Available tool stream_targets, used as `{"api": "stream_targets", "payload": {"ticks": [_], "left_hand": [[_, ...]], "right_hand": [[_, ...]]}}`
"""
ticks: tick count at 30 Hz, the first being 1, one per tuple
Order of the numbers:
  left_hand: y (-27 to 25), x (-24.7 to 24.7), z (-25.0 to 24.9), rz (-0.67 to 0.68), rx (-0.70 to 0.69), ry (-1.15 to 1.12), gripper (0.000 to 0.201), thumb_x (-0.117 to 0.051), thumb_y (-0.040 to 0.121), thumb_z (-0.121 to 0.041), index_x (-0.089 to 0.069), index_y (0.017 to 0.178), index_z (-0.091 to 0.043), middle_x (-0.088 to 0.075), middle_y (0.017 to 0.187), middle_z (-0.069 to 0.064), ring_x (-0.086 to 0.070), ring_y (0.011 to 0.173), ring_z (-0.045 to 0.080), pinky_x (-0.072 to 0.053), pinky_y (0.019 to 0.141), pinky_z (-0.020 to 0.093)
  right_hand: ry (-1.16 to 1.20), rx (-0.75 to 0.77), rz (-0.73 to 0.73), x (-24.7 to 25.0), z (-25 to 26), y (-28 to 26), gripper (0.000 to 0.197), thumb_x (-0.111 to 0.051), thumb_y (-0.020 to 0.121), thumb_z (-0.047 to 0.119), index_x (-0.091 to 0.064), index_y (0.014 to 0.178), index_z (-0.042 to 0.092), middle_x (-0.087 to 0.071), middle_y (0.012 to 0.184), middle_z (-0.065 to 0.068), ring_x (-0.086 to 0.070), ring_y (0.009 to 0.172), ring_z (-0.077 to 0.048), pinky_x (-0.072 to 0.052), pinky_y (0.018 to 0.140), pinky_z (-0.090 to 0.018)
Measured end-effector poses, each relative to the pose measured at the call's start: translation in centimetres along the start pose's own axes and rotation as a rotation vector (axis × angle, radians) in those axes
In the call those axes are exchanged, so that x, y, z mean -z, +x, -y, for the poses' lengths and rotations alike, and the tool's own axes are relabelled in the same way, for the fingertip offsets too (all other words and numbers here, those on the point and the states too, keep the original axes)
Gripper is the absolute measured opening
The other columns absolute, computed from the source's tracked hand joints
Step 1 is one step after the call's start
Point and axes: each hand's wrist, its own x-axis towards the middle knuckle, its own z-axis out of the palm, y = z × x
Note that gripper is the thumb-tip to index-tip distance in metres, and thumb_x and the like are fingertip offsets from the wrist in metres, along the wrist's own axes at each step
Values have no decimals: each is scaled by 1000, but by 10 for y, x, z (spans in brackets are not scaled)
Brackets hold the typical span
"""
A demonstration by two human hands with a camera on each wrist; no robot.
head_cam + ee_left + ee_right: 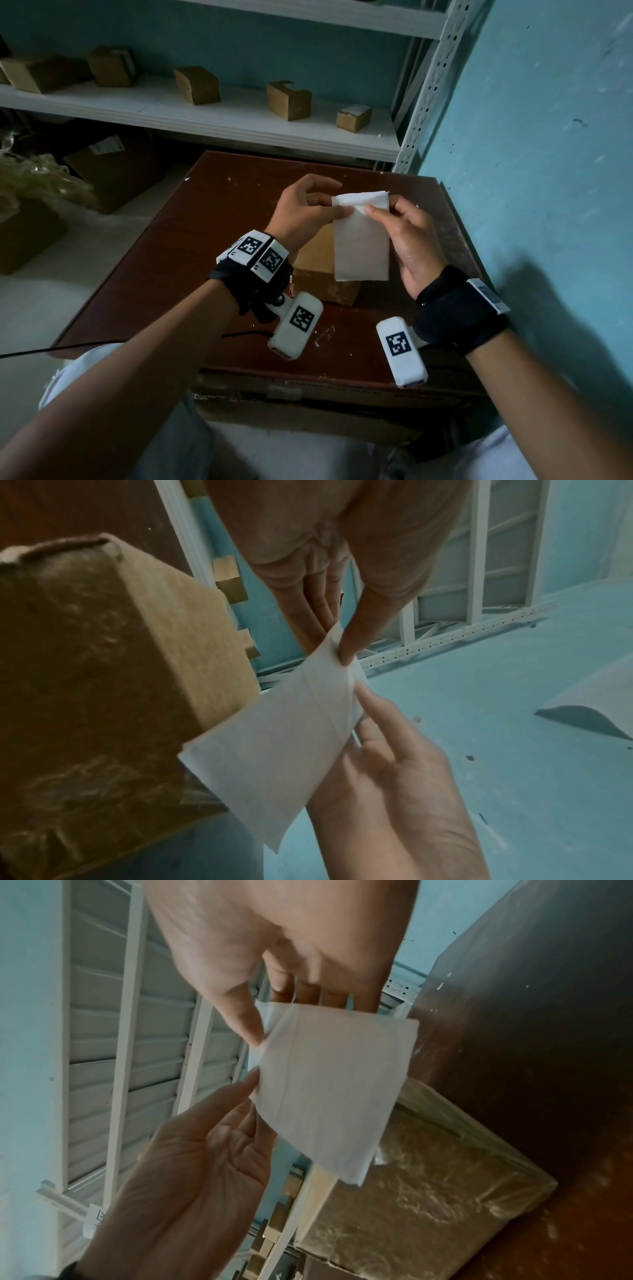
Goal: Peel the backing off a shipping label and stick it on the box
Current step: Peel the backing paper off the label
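White label, one, pinched by both left hand and right hand above one box.

We see our left hand pinching the label at its top corner | right hand gripping its edge | box beside it

- A small stockroom or parcel-packing room is showing here, judging by its fittings.
- White slotted-metal shelving is standing against the far wall, carrying several small taped cardboard parcels spaced along one shelf.
- Larger cartons and a heap of clear plastic wrap are lying on the floor below.
- A scuffed brown tabletop is serving as the work surface, sitting beside a worn turquoise painted wall.
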Motion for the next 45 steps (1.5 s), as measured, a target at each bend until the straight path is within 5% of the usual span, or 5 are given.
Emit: {"api": "stream_targets", "payload": {"ticks": [8,15,24,38,45], "left_hand": [[-2,-1,0,16,-17,29,43,-76,79,-13,-58,117,-16,-68,104,2,-67,91,8,-52,67,18],[-1,-4,0,21,49,-16,40,-76,78,-18,-60,115,-18,-65,108,2,-63,102,17,-54,91,37],[-1,-11,8,34,122,9,37,-74,81,-36,-68,100,-6,-71,101,10,-67,97,26,-54,92,46],[-2,-6,5,65,150,-136,16,-76,81,-21,-68,82,-8,-70,90,9,-65,87,23,-52,79,36],[-1,-5,4,55,156,-165,13,-76,80,-18,-67,77,-9,-70,94,11,-65,91,25,-52,80,38]], "right_hand": [[-4,32,-65,1,-2,2,27,-68,89,31,-70,87,4,-69,78,3,-60,67,2,-45,60,-12],[-5,56,-79,0,-2,1,10,-68,89,22,-72,89,13,-72,81,7,-63,70,6,-49,65,-9],[15,42,-63,-2,1,-1,6,-69,88,19,-69,83,15,-69,74,6,-61,65,6,-47,61,-7],[51,-1,-7,-2,7,-6,12,-70,87,24,-75,92,15,-74,87,3,-65,81,-4,-50,83,-29],[17,-5,-48,-1,5,-3,23,-64,91,31,-73,90,10,-71,80,5,-61,71,5,-48,68,-15]]}}
